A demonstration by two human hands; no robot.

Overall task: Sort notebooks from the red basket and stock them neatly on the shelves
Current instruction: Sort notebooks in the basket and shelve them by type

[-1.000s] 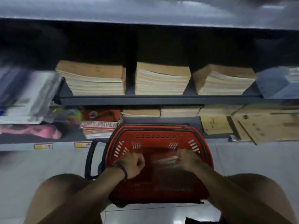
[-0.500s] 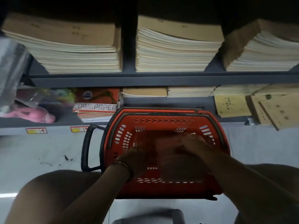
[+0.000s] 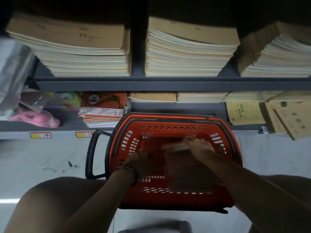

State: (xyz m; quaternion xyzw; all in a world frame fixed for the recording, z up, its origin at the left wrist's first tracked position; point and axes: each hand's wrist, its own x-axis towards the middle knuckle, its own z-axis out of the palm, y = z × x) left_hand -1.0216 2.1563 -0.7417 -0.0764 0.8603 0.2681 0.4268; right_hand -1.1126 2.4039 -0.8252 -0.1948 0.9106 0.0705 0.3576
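Down on the floor, the red basket (image 3: 168,117) sits between the person's knees, just in front of the grey shelves (image 3: 168,84), and a brownish stack of notebooks (image 3: 186,170) lies inside it toward the right. The right hand (image 3: 199,146) reaches in, its fingers curled over the stack's far edge and grasping it. The left hand (image 3: 141,161) is by the stack's left side, too blurred to tell whether it grips; 3 tan-covered piles (image 3: 190,52) fill the upper shelf.
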